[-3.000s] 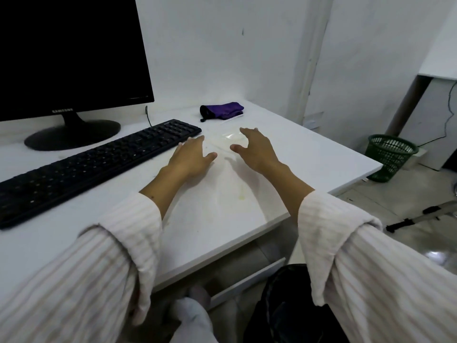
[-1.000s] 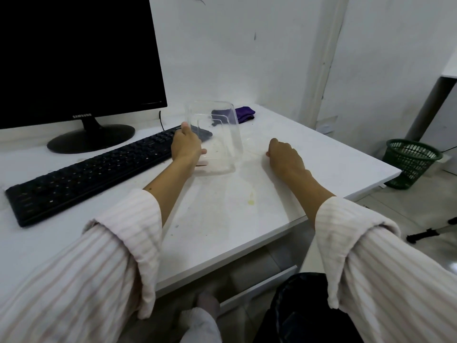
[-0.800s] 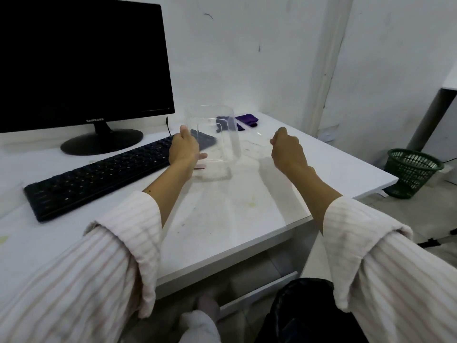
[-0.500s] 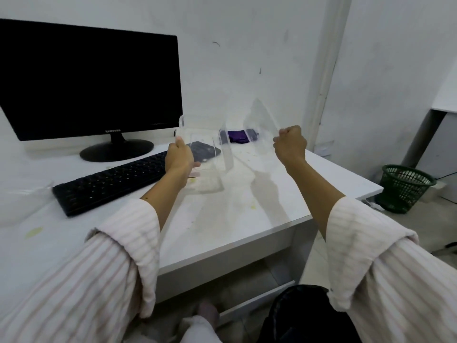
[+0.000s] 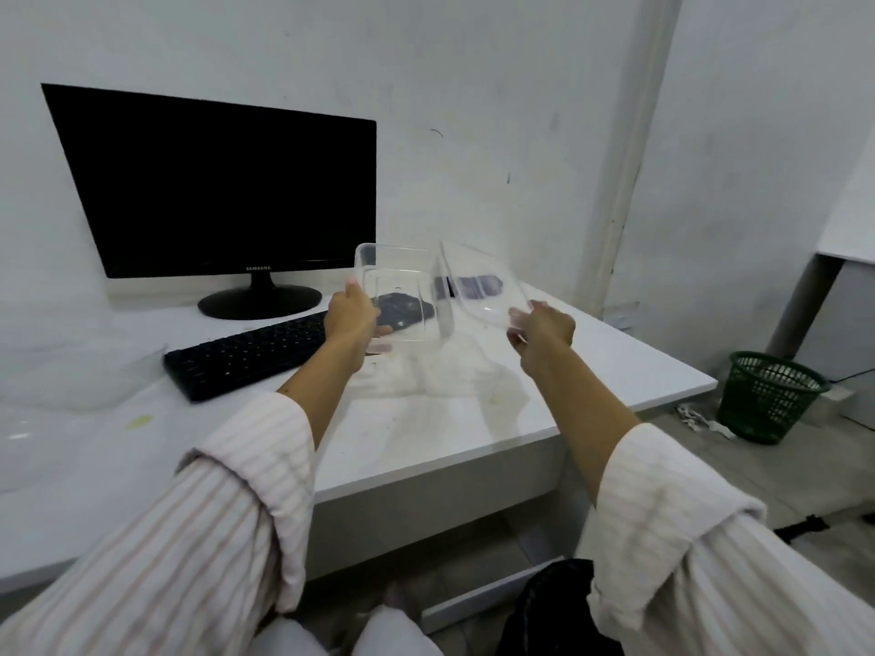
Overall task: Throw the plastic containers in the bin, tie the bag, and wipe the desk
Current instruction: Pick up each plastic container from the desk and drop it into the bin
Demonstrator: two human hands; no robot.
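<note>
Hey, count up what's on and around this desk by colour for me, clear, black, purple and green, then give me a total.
Clear: 2, container in left hand, piece in right hand
Black: 3, monitor, keyboard, bag under the desk
Purple: 1, cloth
Green: 1, basket
Total: 7

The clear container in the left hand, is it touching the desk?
Apart. The head view shows the clear container lifted in the left hand, with the keyboard and desk visible beneath it.
</note>
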